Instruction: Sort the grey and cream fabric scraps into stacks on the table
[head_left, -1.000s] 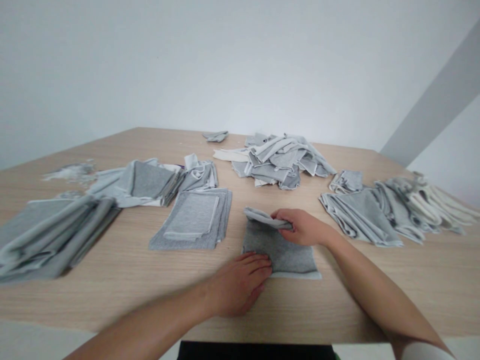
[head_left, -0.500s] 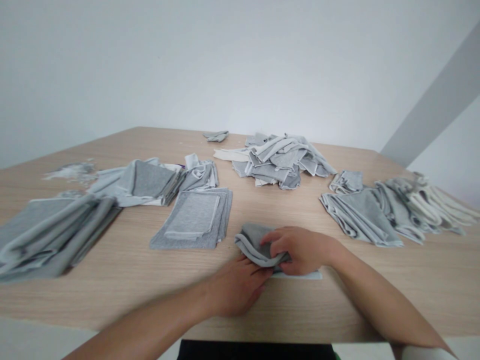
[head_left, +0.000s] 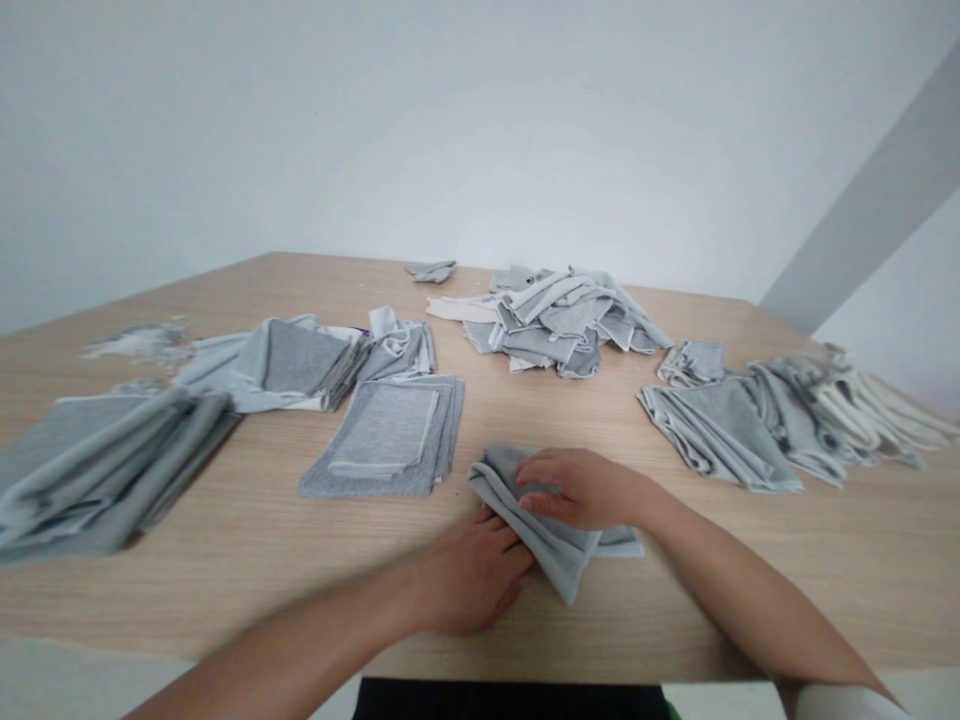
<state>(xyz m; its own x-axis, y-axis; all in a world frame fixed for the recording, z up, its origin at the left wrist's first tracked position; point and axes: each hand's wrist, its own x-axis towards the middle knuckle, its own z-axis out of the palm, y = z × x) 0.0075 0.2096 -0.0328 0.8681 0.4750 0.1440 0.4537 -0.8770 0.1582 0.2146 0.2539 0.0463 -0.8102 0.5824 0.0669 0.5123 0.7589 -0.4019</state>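
Observation:
A grey fabric piece (head_left: 559, 560) lies partly folded on the table in front of me, one pointed corner hanging toward me and a pale edge showing at its right. My left hand (head_left: 476, 575) lies flat at its near left edge, with the fingertips hidden under the fold. Over the top of the cloth rests my right hand (head_left: 581, 487), fingers loosely stretched leftward and the thumb apart from them. Left of the cloth is a stack of flat grey fabric pieces (head_left: 386, 430), smaller ones on top.
A loose heap of grey scraps (head_left: 559, 315) sits at the back. Folded fabric bundles (head_left: 712, 430) line the right side. More folded cloths (head_left: 112, 470) and a pile (head_left: 292, 360) lie at left, near white lint (head_left: 142, 343). The wooden table (head_left: 262, 620) ends close to my body.
The near flap of the cloth has dropped from a rounded fold to a point toward me. My right hand has let go of its edge and shifted slightly up; the left hand has stayed.

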